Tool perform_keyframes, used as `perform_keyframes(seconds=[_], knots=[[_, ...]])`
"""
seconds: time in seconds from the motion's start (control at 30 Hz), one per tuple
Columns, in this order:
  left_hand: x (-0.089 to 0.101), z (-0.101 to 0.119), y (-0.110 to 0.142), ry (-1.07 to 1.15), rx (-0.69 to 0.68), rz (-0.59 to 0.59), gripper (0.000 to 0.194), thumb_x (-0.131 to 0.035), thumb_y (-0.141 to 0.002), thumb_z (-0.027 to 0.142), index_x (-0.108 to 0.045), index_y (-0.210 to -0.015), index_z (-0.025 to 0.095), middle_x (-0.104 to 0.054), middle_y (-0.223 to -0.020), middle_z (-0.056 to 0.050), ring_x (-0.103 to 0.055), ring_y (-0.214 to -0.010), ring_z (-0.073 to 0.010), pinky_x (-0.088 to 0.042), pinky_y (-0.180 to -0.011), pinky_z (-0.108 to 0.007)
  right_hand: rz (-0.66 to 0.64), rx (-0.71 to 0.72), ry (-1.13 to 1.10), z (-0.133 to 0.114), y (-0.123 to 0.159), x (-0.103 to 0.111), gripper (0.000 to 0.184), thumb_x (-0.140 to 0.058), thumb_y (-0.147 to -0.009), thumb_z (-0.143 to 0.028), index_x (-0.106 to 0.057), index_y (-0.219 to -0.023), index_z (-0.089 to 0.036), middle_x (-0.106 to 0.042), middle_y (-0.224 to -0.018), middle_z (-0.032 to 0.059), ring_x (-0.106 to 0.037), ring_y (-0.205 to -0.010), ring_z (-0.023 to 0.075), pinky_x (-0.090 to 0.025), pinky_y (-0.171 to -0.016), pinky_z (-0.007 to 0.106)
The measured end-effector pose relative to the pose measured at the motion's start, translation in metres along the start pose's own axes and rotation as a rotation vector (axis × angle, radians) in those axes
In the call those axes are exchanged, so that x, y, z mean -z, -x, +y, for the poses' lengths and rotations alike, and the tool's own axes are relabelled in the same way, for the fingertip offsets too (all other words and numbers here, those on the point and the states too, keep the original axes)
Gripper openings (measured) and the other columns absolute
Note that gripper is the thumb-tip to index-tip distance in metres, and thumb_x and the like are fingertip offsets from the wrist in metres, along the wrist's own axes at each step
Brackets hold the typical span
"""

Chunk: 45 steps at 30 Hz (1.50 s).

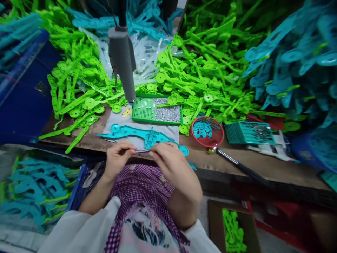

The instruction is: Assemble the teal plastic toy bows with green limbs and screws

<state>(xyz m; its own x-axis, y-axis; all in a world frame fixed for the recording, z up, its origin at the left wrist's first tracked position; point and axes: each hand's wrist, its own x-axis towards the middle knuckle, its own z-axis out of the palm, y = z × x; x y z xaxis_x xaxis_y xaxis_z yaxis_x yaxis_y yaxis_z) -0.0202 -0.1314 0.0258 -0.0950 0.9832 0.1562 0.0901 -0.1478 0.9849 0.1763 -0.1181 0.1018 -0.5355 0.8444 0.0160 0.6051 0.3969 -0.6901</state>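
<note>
A thin dark cord [142, 151] is stretched between my two hands, just in front of the bench edge. My left hand [119, 156] pinches one end of it between thumb and fingertips. At the other end, my right hand [167, 156] closes its fingers on the cord. Right behind them a blue plastic toy bow part [131, 131] lies flat on a pale cloth [171, 130], its right portion partly hidden by my right hand. A grey power screwdriver [122, 59] hangs tip down above the cloth's back left corner.
A green tray [143, 108] of small screws stands behind the cloth. To the right are a red basket [218, 138] of blue pieces, a hammer [237, 165] and teal trays [237, 133]. Green parts [210, 66] pile up behind; a blue bin [23, 77] stands left.
</note>
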Motion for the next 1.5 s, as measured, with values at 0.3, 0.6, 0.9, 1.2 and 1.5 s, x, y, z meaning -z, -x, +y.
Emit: perform_keyframes(seconds=[0.3, 0.6, 0.9, 1.2, 1.5], knots=[[-0.008, -0.030, -0.004, 0.560, 0.662, 0.005, 0.052, -0.083, -0.066, 0.025, -0.064, -0.115, 0.020, -0.063, -0.126, -0.011, -0.063, -0.111, -0.0214, -0.047, -0.098, -0.032, 0.509, -0.254, -0.382, 0.078, 0.016, -0.016, 0.026, -0.051, -0.091, -0.042, -0.066, -0.082, -0.023, -0.069, -0.085, 0.0053, -0.062, -0.085, 0.0199, -0.047, -0.080, 0.034], [-0.031, -0.033, -0.028, 0.856, 0.861, 0.149, 0.014, -0.076, -0.070, 0.017, -0.064, -0.077, 0.016, -0.069, -0.087, -0.004, -0.067, -0.092, -0.0157, -0.052, -0.091, -0.030, 0.392, -0.342, -0.509, 0.128, -0.001, -0.055, 0.026, -0.054, -0.085, -0.046, -0.066, -0.084, -0.022, -0.069, -0.072, 0.0031, -0.063, -0.082, 0.0209, -0.047, -0.087, 0.038], [-0.045, -0.047, -0.026, 0.558, 0.656, 0.116, 0.034, -0.086, -0.061, 0.041, -0.069, -0.071, 0.013, -0.070, -0.075, -0.003, -0.064, -0.077, -0.0170, -0.052, -0.073, -0.029, 0.734, -0.357, -0.803, 0.094, 0.044, 0.000, 0.029, -0.055, -0.085, -0.052, -0.058, -0.075, -0.025, -0.044, -0.052, -0.0051, -0.035, -0.042, 0.0091, -0.028, -0.042, 0.023], [-0.036, -0.052, -0.028, 0.696, 0.609, -0.093, 0.046, -0.079, -0.073, 0.041, -0.063, -0.110, 0.020, -0.072, -0.098, -0.003, -0.068, -0.093, -0.0188, -0.055, -0.086, -0.037, 0.418, -0.538, -0.202, 0.077, 0.019, -0.062, 0.033, -0.045, -0.091, -0.045, -0.062, -0.077, -0.021, -0.057, -0.057, 0.0012, -0.051, -0.054, 0.0165, -0.035, -0.057, 0.029], [-0.030, -0.053, -0.034, 0.693, 0.664, -0.205, 0.050, -0.075, -0.078, 0.040, -0.058, -0.121, 0.024, -0.072, -0.104, -0.004, -0.070, -0.093, -0.0200, -0.055, -0.091, -0.040, 0.360, -0.516, -0.114, 0.080, 0.006, -0.067, 0.031, -0.044, -0.090, -0.042, -0.063, -0.077, -0.022, -0.059, -0.057, 0.0009, -0.053, -0.052, 0.0165, -0.032, -0.056, 0.028]])
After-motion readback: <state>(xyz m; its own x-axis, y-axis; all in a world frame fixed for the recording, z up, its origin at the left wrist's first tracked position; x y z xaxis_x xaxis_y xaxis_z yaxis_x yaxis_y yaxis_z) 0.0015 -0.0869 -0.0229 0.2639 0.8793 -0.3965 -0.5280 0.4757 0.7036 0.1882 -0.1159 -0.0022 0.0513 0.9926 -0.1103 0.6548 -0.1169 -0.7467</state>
